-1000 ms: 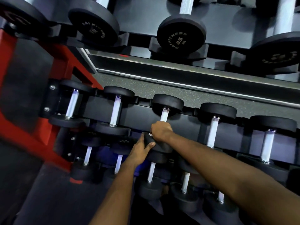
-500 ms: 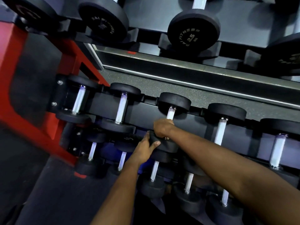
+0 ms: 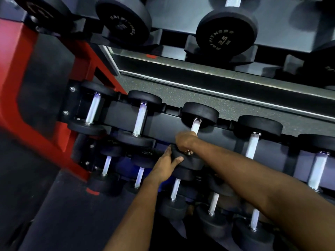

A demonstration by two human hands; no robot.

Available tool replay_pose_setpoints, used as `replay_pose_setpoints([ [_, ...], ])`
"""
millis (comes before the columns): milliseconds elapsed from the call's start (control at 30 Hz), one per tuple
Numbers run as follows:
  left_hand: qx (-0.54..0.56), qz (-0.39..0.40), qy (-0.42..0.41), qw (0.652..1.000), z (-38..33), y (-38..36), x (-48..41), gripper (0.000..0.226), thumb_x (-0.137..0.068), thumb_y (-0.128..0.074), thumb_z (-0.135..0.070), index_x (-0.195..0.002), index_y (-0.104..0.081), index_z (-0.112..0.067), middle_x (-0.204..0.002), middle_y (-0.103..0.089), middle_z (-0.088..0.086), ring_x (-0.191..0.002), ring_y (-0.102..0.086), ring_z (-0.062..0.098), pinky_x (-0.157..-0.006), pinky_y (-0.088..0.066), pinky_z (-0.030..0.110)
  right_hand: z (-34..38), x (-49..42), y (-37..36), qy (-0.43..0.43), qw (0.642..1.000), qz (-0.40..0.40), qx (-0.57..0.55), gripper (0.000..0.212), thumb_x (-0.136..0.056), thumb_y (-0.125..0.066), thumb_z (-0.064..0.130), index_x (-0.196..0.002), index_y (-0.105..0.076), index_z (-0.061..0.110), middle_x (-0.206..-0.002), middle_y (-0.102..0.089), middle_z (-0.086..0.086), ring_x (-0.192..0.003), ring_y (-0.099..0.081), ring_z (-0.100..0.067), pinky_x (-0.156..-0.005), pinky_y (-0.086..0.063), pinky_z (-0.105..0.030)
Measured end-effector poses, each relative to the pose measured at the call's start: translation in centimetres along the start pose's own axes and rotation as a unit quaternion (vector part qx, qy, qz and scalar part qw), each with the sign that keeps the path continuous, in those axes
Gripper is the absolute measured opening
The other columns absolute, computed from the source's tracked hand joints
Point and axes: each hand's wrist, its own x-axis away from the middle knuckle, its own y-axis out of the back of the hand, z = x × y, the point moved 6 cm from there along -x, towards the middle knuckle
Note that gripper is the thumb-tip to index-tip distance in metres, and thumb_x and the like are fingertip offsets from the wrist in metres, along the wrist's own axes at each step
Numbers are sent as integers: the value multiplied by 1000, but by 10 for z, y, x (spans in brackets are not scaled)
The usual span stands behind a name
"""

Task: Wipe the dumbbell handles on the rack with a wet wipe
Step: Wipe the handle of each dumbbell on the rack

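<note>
A black dumbbell [image 3: 200,113] with a chrome handle [image 3: 195,126] lies third from the left on the middle rack tier. My right hand [image 3: 185,141] is curled round the lower part of that handle; the wet wipe is hidden inside the grip. My left hand [image 3: 167,164] grips the dumbbell's near head [image 3: 192,160], thumb on top. Neighbouring dumbbells with bare chrome handles [image 3: 140,117] [image 3: 252,145] sit on the same tier to either side.
A red rack frame [image 3: 54,134] runs down the left. Larger dumbbells [image 3: 226,31] fill the top tier above. Smaller dumbbells [image 3: 175,189] crowd the bottom tier under my arms. Speckled grey floor [image 3: 208,104] shows behind the rack, dark mat at lower left.
The view has shifted, so the rack sits further right and lower in frame. My right hand has slid slightly down the handle toward the near head. My left hand keeps its grip.
</note>
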Motion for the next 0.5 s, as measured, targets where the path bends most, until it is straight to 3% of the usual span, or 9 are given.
replay_pose_setpoints([
  [133,-8,2,2,1000,-1,0,1,80,-98,-56,-43,-158,-16,-9,-158,-35,13,-143,-37,27,-116,-29,31,-8,7,-4,38,997,-45,-48,28,-92,-55,14,-115,-66,4,-118,-66,-14,-111,-63,-32,-86,-54,-40],
  [200,-17,3,0,1000,-2,2,2,79,-98,-56,-43,-158,-16,-10,-158,-34,12,-144,-36,27,-117,-28,31,-17,14,-12,71,991,-80,-85,27,-92,-51,18,-112,-69,12,-112,-68,-17,-106,-64,-34,-85,-54,-39],
  [333,-26,2,2,1000,-4,4,4,79,-99,-55,-43,-158,-16,-10,-157,-35,13,-143,-37,29,-116,-28,31,-36,29,-29,104,970,-123,-182,26,-93,-54,27,-114,-70,30,-114,-70,-6,-107,-63,-31,-83,-50,-33],
  [500,-38,13,6,999,-7,4,7,79,-99,-53,-45,-158,-14,-9,-159,-32,14,-144,-34,29,-117,-27,32,-51,48,-46,102,942,-181,-262,29,-94,-54,25,-118,-68,35,-120,-69,7,-109,-64,-24,-90,-52,-36],
])
